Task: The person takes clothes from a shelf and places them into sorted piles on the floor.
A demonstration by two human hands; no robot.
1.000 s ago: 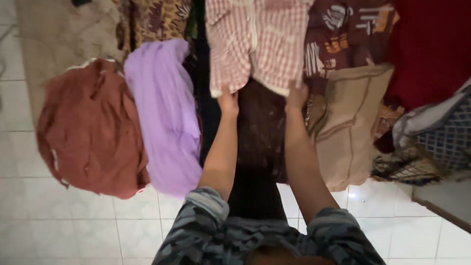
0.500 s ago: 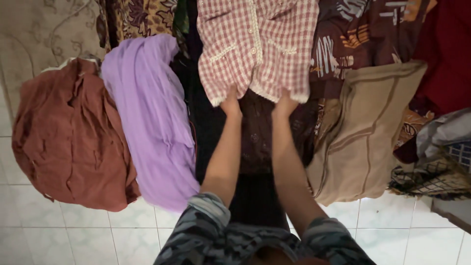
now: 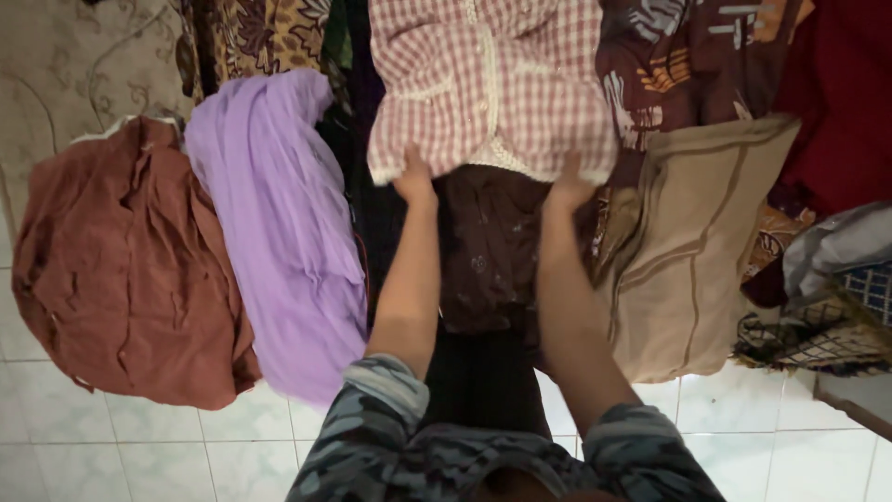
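While the red-and-white checked shirt (image 3: 488,88) lies spread at the top centre of the clothing pile, both hands grip its lower hem: the left hand (image 3: 413,178) closed on the left corner, the right hand (image 3: 567,186) closed on the right corner. A dark brown garment (image 3: 488,251) lies beneath, between the forearms. A lilac cloth (image 3: 283,223) and a rust-brown garment (image 3: 121,270) lie left; a tan garment (image 3: 688,251) lies right, over white floor tiles (image 3: 139,451).

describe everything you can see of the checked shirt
The checked shirt is red-and-white gingham, woven-looking, with a pale trimmed placket down its middle and pale edging at the hem. It lies spread flat among other clothes, overlapping a dark brown garment. The left hand and right hand both grip its lower edge.
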